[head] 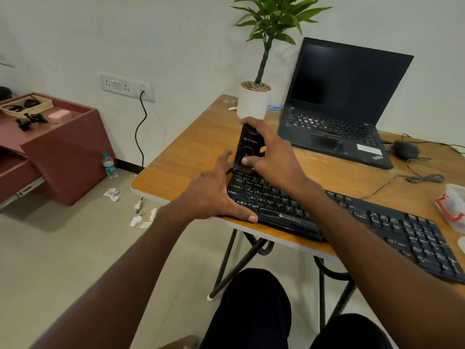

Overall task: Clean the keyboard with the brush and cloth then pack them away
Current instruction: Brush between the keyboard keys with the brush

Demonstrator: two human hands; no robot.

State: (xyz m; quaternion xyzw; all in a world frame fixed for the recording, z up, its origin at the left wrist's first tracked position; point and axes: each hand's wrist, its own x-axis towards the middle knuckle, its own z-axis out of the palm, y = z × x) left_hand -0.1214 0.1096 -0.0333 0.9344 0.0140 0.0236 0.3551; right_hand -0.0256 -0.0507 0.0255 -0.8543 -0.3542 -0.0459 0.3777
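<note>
Right hand (270,157) clamped round upright black brush (247,147), bristles on keyboard (339,217) at ten o'clock; left hand (214,192) spread, bracing keyboard's nine o'clock end.

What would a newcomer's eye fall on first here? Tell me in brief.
The right hand holding a black brush upright, bristles on the top left corner of the black keyboard at the wooden table's front edge. The left hand steadies the keyboard's left end. Behind stand an open laptop and a potted plant.
</note>
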